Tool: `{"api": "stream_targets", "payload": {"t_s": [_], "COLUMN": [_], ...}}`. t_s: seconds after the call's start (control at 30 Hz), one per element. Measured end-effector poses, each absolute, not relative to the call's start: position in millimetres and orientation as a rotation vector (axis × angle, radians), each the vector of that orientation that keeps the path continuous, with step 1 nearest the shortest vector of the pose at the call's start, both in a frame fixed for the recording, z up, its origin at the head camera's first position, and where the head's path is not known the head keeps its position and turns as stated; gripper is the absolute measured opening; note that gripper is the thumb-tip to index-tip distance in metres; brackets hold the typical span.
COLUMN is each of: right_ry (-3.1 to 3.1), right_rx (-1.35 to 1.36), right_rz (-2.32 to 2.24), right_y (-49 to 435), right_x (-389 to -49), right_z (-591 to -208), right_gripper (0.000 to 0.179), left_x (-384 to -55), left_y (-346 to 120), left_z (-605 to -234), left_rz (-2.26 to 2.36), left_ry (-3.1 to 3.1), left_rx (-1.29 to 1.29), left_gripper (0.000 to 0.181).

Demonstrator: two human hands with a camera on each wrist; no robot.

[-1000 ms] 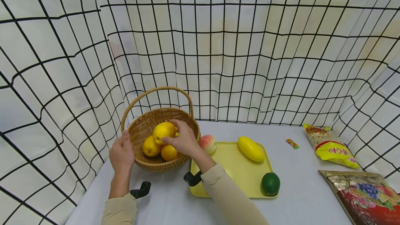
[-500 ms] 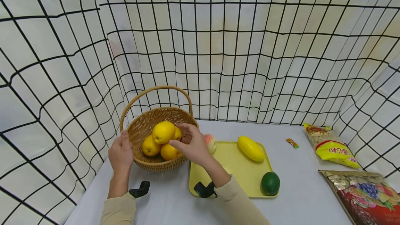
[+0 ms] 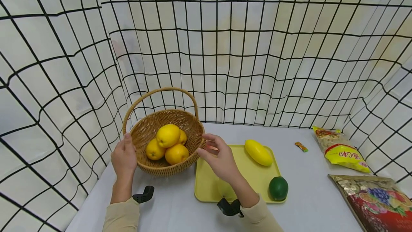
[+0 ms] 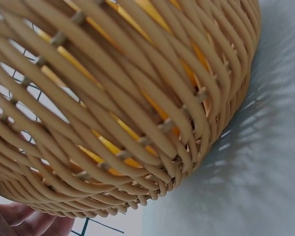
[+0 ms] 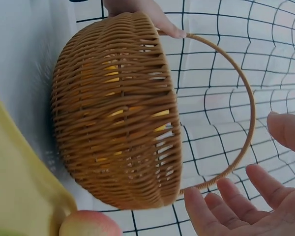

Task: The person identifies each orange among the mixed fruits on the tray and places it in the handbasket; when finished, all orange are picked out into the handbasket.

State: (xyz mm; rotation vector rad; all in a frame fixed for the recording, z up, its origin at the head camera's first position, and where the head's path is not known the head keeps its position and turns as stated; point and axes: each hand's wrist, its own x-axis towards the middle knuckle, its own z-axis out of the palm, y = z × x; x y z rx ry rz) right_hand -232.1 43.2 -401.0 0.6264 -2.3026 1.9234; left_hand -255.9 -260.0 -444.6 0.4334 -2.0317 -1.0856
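Observation:
The wicker basket point(image 3: 167, 169) stands on the table at the left, tilted toward me, its arched handle upright. Inside lie an upper yellow fruit point(image 3: 168, 136) and orange-yellow fruits, such as the front one point(image 3: 177, 154). My left hand point(image 3: 124, 156) grips the basket's left rim by the foot of the handle. In the left wrist view the woven wall point(image 4: 137, 98) hides most of that hand. My right hand point(image 3: 222, 160) is at the right rim, fingers apart and slightly bent, holding nothing. Whether its fingertips touch the rim I cannot tell. A peach point(image 5: 90, 224) is mostly hidden behind it.
Right of the basket lies a yellow tray point(image 3: 241, 171) with a yellow mango-like fruit point(image 3: 258, 152) and a dark green fruit point(image 3: 278, 188). Farther right are a small wrapped snack point(image 3: 301, 146), a yellow food bag point(image 3: 342, 153) and a red-gold bag point(image 3: 376, 199). Black-gridded white walls surround the table.
My right hand has let go of the upper yellow fruit, now resting on the others, and has moved right, out of the basket to its right rim. My left hand keeps its grip.

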Motion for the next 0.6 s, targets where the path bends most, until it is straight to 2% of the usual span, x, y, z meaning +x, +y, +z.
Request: {"api": "stream_targets", "payload": {"t_s": [0.37, 0.6], "right_ry": [-2.331, -2.314], "right_rx": [0.479, 0.405], "right_rz": [1.926, 1.913], "right_y": [67, 87], "right_x": [-239, -238], "right_z": [-408, -394], "right_gripper": [0.04, 0.031], "left_x": [-254, -251], "left_y": [-259, -259], "left_z": [-442, -438], "left_rz": [-1.132, -1.153], "left_ry": [-2.058, -2.04], "left_rx": [0.45, 0.446], "left_gripper": [0.068, 0.065]}}
